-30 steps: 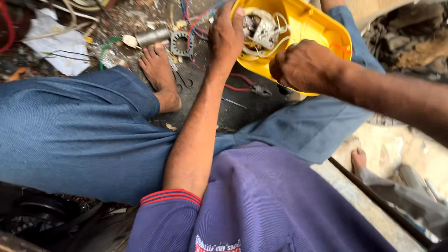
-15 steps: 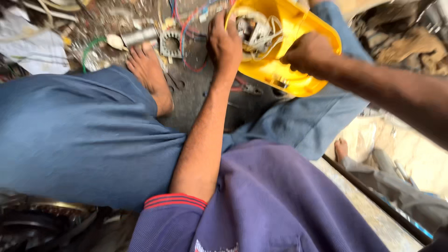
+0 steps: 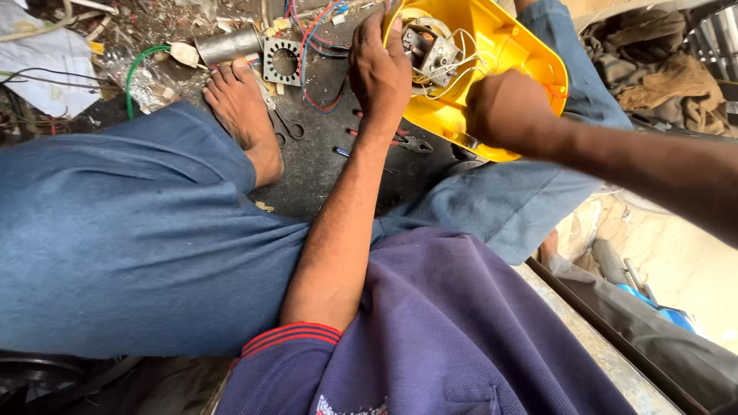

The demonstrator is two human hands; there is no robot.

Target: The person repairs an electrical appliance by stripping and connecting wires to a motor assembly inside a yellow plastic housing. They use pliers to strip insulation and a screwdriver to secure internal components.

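Note:
A yellow plastic housing [image 3: 511, 54] lies open on its side above my right knee, with a grey metal motor block and white wires [image 3: 432, 55] inside it. My left hand [image 3: 378, 73] grips the housing's left rim, fingers curled over the edge. On the near rim, my right hand [image 3: 503, 107] closes in a fist on the yellow shell. I sit cross-legged in blue trousers, and my bare foot [image 3: 242, 107] rests on the dark mat.
Pliers with red handles [image 3: 400, 141] and scissors [image 3: 280, 123] lie on the black mat [image 3: 323, 165]. A round laminated motor core [image 3: 283, 61], a metal cylinder [image 3: 227, 44], red, blue and green wires and scraps lie beyond. Brown cloth [image 3: 661, 77] is piled at the right.
The view has shifted so the housing sits higher and more central. My left hand has slid onto the housing's rim, and the motor block inside now shows more plainly.

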